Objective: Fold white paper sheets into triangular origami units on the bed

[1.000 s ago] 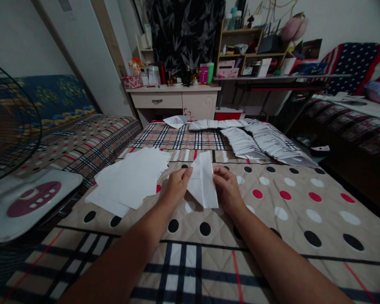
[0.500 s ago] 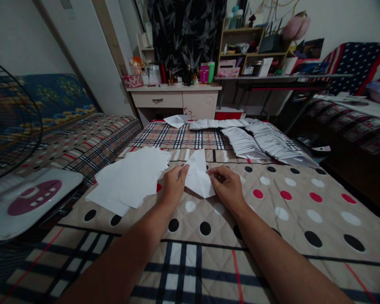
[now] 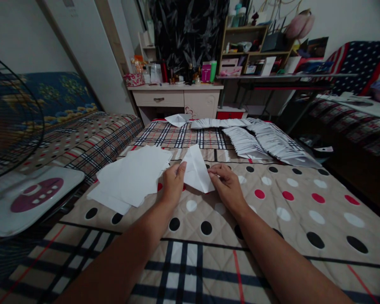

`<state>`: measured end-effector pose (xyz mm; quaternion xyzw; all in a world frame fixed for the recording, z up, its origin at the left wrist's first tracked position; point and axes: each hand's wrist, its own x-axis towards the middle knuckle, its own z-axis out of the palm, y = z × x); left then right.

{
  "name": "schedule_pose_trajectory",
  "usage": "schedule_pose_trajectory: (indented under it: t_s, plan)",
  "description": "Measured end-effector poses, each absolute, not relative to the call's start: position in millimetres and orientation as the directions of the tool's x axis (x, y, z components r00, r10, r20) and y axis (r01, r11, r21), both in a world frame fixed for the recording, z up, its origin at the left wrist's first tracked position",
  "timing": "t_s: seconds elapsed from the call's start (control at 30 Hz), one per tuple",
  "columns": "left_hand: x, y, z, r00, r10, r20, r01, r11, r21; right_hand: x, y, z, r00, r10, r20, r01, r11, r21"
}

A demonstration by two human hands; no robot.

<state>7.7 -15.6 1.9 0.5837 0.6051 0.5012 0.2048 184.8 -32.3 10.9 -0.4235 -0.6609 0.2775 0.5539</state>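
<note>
A folded white paper sheet [image 3: 195, 171] lies tilted on the quilted bedspread [image 3: 272, 202] between both hands. My left hand [image 3: 172, 185] pinches its left edge, fingers closed on the paper. Fingers bent, my right hand [image 3: 227, 185] presses its lower right corner with the fingertips. A loose pile of flat white sheets [image 3: 133, 177] lies just left of my left hand.
Rows of several folded white papers [image 3: 259, 141] lie fanned at the far right of the bed, and one folded piece [image 3: 177, 120] sits at the far edge. A fan [image 3: 15, 169] stands at the left. Behind the bed are a cluttered dresser [image 3: 174, 97] and shelves [image 3: 250, 50].
The long folded strip has been folded down into a shorter, pointed shape and lowered toward the bedspread. Both hands stayed on it, shifting slightly away from me.
</note>
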Motion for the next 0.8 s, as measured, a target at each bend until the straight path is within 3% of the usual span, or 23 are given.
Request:
schedule_pose_trajectory:
  t_s: [0.2,0.33,0.43,0.6,0.8]
  plan:
    - [7.6,-15.5,0.0,-0.283,0.909,0.307,0.438,-0.162,0.884,166.1,-39.2,6.9,-0.012,0.937,0.349,0.151,0.347,-0.926]
    - [12.6,-16.9,-0.4,-0.195,0.955,0.224,0.299,-0.160,0.941,163.4,-37.9,3.8,0.040,0.984,0.174,0.109,0.169,-0.980]
    - [15.6,-17.9,-0.2,-0.073,0.987,0.144,0.246,-0.122,0.962,175.9,-33.1,8.7,0.060,0.991,0.117,0.086,0.112,-0.990]
    - [13.5,-21.0,-1.3,0.031,0.977,0.212,0.410,-0.205,0.889,205.2,-23.1,18.9,-0.186,0.981,-0.046,0.126,-0.022,-0.992]
    - [4.5,-21.8,3.8,0.231,0.917,0.325,0.507,-0.398,0.764,225.2,-15.7,22.7,-0.315,0.941,-0.120,0.261,-0.036,-0.965]
